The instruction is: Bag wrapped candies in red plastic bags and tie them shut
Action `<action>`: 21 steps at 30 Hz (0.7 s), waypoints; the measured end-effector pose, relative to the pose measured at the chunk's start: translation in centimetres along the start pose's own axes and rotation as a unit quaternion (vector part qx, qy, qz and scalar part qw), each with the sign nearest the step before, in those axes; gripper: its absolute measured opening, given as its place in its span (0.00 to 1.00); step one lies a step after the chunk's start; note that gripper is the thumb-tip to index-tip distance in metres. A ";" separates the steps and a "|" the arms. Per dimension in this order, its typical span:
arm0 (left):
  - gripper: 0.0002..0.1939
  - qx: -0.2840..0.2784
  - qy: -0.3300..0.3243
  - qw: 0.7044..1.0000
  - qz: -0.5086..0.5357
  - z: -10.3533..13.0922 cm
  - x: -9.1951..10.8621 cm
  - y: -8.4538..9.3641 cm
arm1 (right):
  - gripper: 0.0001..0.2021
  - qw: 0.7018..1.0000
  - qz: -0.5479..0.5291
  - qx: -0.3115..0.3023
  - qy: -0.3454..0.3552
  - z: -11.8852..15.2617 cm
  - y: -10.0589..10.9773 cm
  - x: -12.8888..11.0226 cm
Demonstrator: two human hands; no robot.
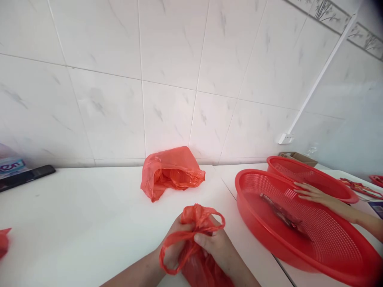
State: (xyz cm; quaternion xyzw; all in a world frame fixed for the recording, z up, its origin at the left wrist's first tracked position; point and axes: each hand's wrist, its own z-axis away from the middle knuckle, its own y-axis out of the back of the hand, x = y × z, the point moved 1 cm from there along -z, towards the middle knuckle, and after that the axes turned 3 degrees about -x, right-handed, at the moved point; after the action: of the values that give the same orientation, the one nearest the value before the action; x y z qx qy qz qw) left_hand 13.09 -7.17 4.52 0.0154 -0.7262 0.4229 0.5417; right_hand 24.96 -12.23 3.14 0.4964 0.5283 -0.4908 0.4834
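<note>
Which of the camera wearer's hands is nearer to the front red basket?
Right. The right hand is left of the front red basket, apart from it; the left hand is farther left, on the other side of the held red bag.

A thin, translucent red plastic carrier bag sits at the bottom centre of the view, held between the left hand and the right hand. Its neck is gathered and pinched tight, with crumpled plastic puffing up above the fingers. Two loop handles stand apart: a larger one droops on the left, across the left hand, and a smaller one reaches right. Below the pinch, the creased, darker body spreads downward between the wrists, cut off by the lower edge.
</note>
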 end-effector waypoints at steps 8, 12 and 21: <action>0.14 0.030 -0.009 0.983 -0.179 0.0 -0.6 -0.4 | 0.13 0.986 -0.068 0.141 -0.051 -0.9 0.2 0.8; 0.27 0.012 -0.047 0.982 -0.182 0.2 -0.9 -0.2 | 0.05 0.988 -0.004 0.151 -0.009 -0.4 -0.1 -0.1; 0.15 0.061 0.036 0.995 -0.063 -0.1 -0.2 0.7 | 0.30 0.973 -0.227 -0.015 -0.025 0.4 0.0 -0.6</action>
State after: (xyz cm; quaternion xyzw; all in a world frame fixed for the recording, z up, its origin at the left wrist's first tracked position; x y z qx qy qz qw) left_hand 12.92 -6.74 4.01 0.0795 -0.6764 0.4318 0.5914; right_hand 24.95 -12.61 3.69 0.3438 0.6223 -0.5920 0.3796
